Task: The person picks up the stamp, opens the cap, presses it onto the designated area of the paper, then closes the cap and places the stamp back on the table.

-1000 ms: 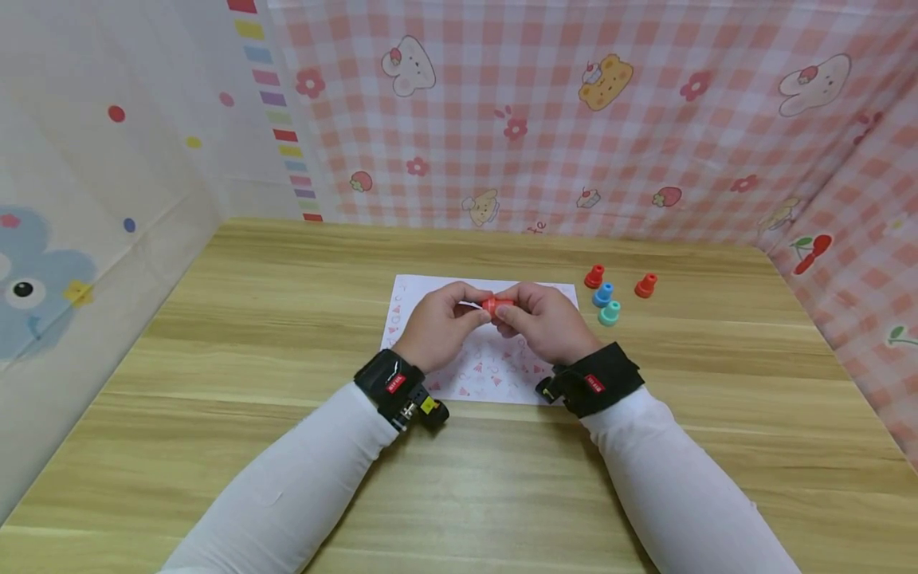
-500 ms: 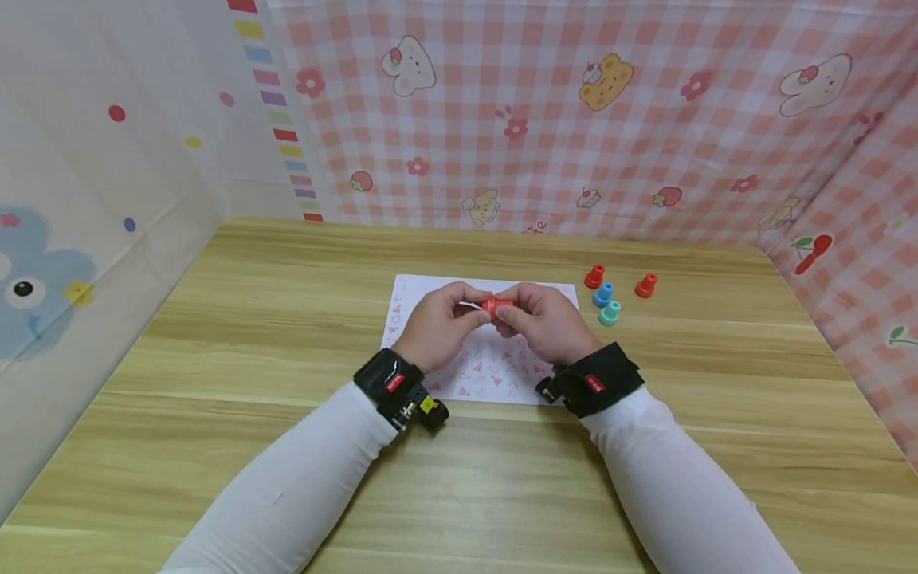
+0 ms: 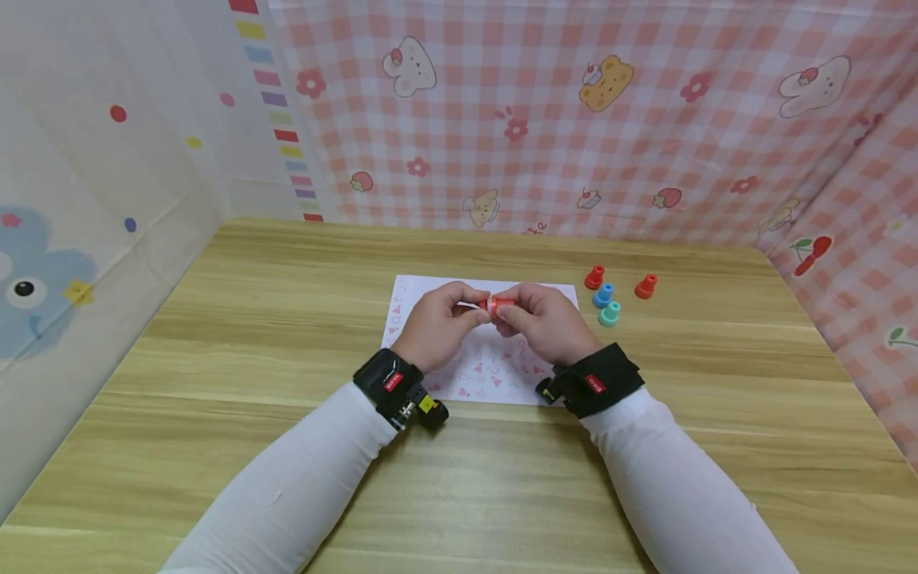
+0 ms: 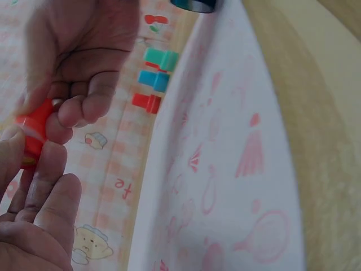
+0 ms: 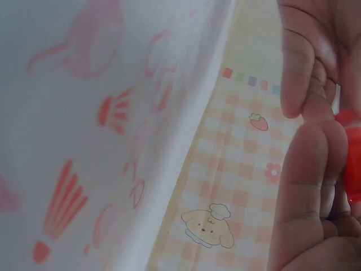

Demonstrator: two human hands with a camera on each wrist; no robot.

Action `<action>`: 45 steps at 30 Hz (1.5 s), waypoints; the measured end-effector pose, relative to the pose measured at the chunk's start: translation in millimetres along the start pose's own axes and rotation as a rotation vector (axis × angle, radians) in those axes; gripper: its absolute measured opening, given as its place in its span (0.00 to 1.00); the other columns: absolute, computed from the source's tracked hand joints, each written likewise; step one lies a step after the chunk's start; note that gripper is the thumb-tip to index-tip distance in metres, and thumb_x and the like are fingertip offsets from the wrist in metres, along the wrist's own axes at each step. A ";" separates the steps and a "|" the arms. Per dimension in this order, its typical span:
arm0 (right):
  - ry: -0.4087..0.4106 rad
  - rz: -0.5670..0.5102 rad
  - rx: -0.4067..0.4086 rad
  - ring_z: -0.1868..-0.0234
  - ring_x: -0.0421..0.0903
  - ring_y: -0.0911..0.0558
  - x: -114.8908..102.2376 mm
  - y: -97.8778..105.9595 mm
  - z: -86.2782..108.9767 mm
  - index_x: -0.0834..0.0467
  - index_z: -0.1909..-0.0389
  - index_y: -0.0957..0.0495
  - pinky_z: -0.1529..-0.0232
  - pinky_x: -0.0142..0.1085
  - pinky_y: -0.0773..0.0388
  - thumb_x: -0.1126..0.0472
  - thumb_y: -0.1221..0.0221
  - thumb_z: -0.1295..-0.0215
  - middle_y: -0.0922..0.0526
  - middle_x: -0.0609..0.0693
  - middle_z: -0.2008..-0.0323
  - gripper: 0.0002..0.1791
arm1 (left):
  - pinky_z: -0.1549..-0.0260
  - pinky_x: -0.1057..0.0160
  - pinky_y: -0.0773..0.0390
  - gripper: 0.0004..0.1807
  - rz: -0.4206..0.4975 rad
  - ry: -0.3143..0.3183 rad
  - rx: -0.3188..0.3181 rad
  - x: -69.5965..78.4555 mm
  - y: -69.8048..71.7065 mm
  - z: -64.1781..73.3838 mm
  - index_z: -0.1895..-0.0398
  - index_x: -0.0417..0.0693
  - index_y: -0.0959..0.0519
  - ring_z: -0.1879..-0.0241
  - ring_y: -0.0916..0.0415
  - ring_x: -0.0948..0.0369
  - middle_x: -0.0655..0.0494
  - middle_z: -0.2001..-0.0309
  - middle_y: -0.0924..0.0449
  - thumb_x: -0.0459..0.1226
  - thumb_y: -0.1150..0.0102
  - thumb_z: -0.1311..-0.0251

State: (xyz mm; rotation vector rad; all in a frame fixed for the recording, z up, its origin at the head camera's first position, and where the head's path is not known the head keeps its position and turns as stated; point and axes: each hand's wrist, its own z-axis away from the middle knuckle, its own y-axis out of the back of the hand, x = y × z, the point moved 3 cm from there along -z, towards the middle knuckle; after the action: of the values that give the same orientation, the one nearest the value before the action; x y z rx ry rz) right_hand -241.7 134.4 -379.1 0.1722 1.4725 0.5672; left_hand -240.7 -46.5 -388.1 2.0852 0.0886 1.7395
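Observation:
Over the white sheet of paper [image 3: 459,389], both hands meet at a small red toy stamp [image 3: 500,308]. My left hand [image 3: 436,325] pinches its left end between thumb and fingers. The thumb and fingers of my right hand [image 3: 552,323] hold the right end. A whitish band shows round the stamp between the two grips. Up close in the left wrist view, the red stamp [image 4: 35,127] is partly hidden by fingertips. Only a red edge of the stamp [image 5: 353,164] shows in the right wrist view. Pink shuttlecock and racket prints cover much of the paper.
Right of the paper stand a red stamp [image 3: 594,277], a blue stamp [image 3: 604,296], a teal stamp [image 3: 609,314] and, farther right, another red stamp [image 3: 646,286]. Patterned cloth [image 3: 459,127] hangs behind the wooden table [image 3: 251,319] and along both sides.
The whitish band on the held stamp has become plainer between the two hands. Both hands stay in nearly the same place, and the standing stamps have not moved.

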 end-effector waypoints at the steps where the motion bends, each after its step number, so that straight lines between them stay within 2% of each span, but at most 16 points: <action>1: -0.005 -0.008 -0.002 0.59 0.47 0.12 -0.1 0.1 -0.4 0.60 0.48 0.16 0.47 0.41 0.13 0.62 0.40 0.22 0.11 0.59 0.54 0.10 | 0.54 0.64 0.18 0.11 0.004 -0.001 0.005 -0.1 0.6 -0.1 0.48 0.45 0.15 0.52 0.12 0.58 0.51 0.44 0.13 0.35 0.32 0.31; 8: 0.000 -0.057 -0.014 0.58 0.47 0.14 0.7 4.0 -1.7 0.61 0.45 0.16 0.48 0.38 0.13 0.61 0.42 0.20 0.12 0.56 0.56 0.12 | 0.56 0.65 0.19 0.11 0.008 -0.013 0.039 0.5 2.9 -0.4 0.48 0.45 0.14 0.54 0.14 0.58 0.52 0.45 0.12 0.36 0.31 0.31; 14: 0.020 -0.249 -0.016 0.61 0.43 0.14 -0.6 14.2 1.6 0.66 0.41 0.21 0.49 0.36 0.13 0.62 0.47 0.18 0.14 0.52 0.60 0.15 | 0.54 0.62 0.19 0.15 0.017 -0.002 0.055 0.3 4.4 -0.3 0.42 0.44 0.16 0.54 0.15 0.57 0.50 0.49 0.13 0.35 0.34 0.29; 17: 0.007 -0.296 -0.019 0.60 0.43 0.14 -2.5 18.6 3.9 0.65 0.39 0.22 0.47 0.37 0.13 0.60 0.47 0.18 0.15 0.52 0.59 0.16 | 0.56 0.62 0.20 0.16 0.004 0.010 0.061 -0.5 5.6 -0.1 0.40 0.45 0.17 0.55 0.15 0.57 0.51 0.52 0.13 0.36 0.35 0.28; 25: -0.039 -0.279 -0.023 0.58 0.44 0.14 -6.6 35.6 6.6 0.65 0.37 0.23 0.44 0.35 0.15 0.59 0.47 0.17 0.15 0.50 0.59 0.17 | 0.59 0.63 0.23 0.15 -0.032 0.017 0.081 -3.8 7.3 -0.9 0.41 0.48 0.16 0.56 0.17 0.58 0.53 0.51 0.12 0.36 0.35 0.28; 35: 0.081 -0.303 -0.076 0.61 0.42 0.16 -10.9 58.1 12.0 0.60 0.46 0.25 0.49 0.33 0.14 0.63 0.49 0.17 0.15 0.45 0.60 0.09 | 0.60 0.64 0.23 0.15 -0.041 0.036 0.062 -4.0 6.9 -0.8 0.41 0.46 0.17 0.55 0.15 0.57 0.53 0.51 0.13 0.37 0.35 0.28; 39: 0.090 -0.285 -0.083 0.61 0.42 0.15 -13.7 68.4 15.0 0.61 0.47 0.25 0.50 0.32 0.14 0.63 0.49 0.17 0.14 0.43 0.61 0.08 | 0.61 0.65 0.23 0.15 -0.040 0.033 0.058 -3.9 7.1 -0.8 0.41 0.46 0.17 0.56 0.15 0.58 0.53 0.51 0.13 0.37 0.35 0.28; 42: 0.066 -0.217 -0.056 0.62 0.41 0.15 -15.0 76.5 15.1 0.63 0.46 0.25 0.51 0.31 0.14 0.62 0.48 0.17 0.14 0.41 0.61 0.09 | 0.60 0.65 0.23 0.16 -0.040 0.027 0.054 -3.8 7.2 -0.9 0.40 0.44 0.17 0.57 0.15 0.58 0.52 0.51 0.13 0.36 0.36 0.28; 45: 0.044 -0.081 -0.024 0.62 0.39 0.15 -16.7 82.3 12.6 0.66 0.43 0.26 0.52 0.30 0.14 0.62 0.49 0.17 0.14 0.40 0.60 0.12 | 0.59 0.64 0.23 0.16 -0.042 0.026 0.050 -4.7 7.7 -0.8 0.40 0.43 0.18 0.56 0.15 0.58 0.52 0.51 0.13 0.36 0.36 0.27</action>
State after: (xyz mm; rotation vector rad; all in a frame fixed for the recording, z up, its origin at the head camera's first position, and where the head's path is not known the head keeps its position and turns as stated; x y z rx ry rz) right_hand -250.4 200.2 -326.2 0.0814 1.5076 0.5254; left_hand -244.2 -54.8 -389.6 2.0804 0.1836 1.7572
